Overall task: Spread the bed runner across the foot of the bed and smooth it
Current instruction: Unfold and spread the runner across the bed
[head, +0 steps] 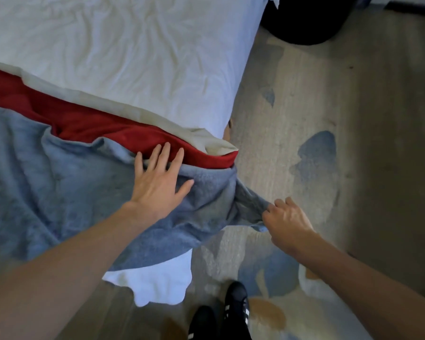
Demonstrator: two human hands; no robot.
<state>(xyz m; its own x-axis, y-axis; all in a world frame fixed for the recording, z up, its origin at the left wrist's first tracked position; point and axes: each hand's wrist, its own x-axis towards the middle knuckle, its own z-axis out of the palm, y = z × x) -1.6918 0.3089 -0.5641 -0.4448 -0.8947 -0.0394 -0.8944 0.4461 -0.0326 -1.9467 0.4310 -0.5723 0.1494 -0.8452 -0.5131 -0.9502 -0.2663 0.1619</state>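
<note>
L hand flat, fingers wide, on grey runner at bed corner; R hand pinches its hanging end; long axis prob. along foot edge.

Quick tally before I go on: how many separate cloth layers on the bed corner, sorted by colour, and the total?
Grey-blue: 1, the bed runner, pressed flat by the left hand and pinched at its corner by the right hand
Red: 1, the red blanket
White: 1, the white sheet on top of the bed
Total: 3
</note>
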